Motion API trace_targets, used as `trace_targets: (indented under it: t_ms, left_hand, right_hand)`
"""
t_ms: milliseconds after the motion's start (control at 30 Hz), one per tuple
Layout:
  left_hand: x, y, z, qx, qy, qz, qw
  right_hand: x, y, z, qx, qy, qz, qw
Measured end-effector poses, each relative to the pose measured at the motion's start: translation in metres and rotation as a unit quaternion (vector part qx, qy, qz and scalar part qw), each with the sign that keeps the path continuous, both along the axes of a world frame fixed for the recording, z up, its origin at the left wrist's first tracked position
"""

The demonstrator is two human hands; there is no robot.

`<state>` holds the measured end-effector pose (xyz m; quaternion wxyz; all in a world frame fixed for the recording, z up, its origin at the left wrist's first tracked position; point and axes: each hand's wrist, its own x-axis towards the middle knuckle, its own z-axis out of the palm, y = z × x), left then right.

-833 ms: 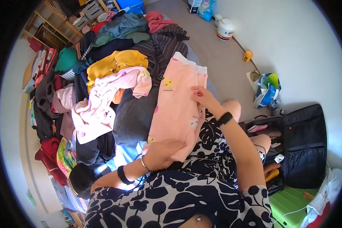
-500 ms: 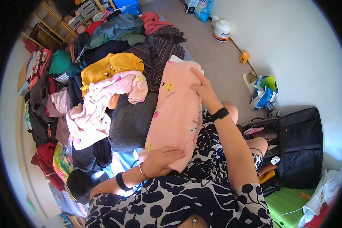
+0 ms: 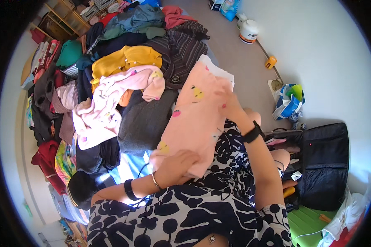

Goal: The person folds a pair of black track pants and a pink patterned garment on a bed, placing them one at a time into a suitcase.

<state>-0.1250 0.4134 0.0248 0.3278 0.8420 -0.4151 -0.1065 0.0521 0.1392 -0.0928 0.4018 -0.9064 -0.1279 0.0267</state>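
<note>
A pink fleece garment [image 3: 189,119] with small yellow and red prints lies folded into a long strip over my lap. On its near end is my left hand [image 3: 178,166], fingers curled against the cloth and a bracelet and dark band at the wrist. My right hand [image 3: 231,108], slightly blurred, grips the right edge near the far end, where white lining shows. Left of the strip sits a folded dark grey fleece [image 3: 146,123]. A crumpled pink garment [image 3: 99,111] with similar prints lies beyond it, beside a mustard cardigan [image 3: 125,59].
Heaped clothes cover the bed, including a striped dark knit [image 3: 181,51] and a teal-grey jacket [image 3: 132,24]. An open black suitcase [image 3: 325,164] stands at right. Along the wall are a white tub [image 3: 248,31], an orange container [image 3: 271,62] and a blue-white bag [image 3: 288,105].
The garment's far end has swung right and opened slightly, exposing more white lining. My right hand has moved a little right and nearer me; my left fingers have curled more. The view has shifted slightly.
</note>
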Motion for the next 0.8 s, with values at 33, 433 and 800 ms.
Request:
trace_targets:
  t_ms: [33, 433, 800]
  left_hand:
    - [-0.002, 0.001, 0.001, 0.019, 0.009, 0.072, 0.997]
    - [0.092, 0.001, 0.104, 0.049, 0.091, -0.077, 0.992]
    - [0.28, 0.045, 0.019, -0.318, 0.518, 0.102, 0.787]
  right_hand:
    - [-0.013, 0.006, 0.014, 0.011, -0.051, 0.108, 0.993]
    - [-0.127, 0.052, 0.093, 0.029, -0.121, 0.185, 0.975]
    - [-0.007, 0.025, 0.035, 0.476, 0.279, -0.223, 0.804]
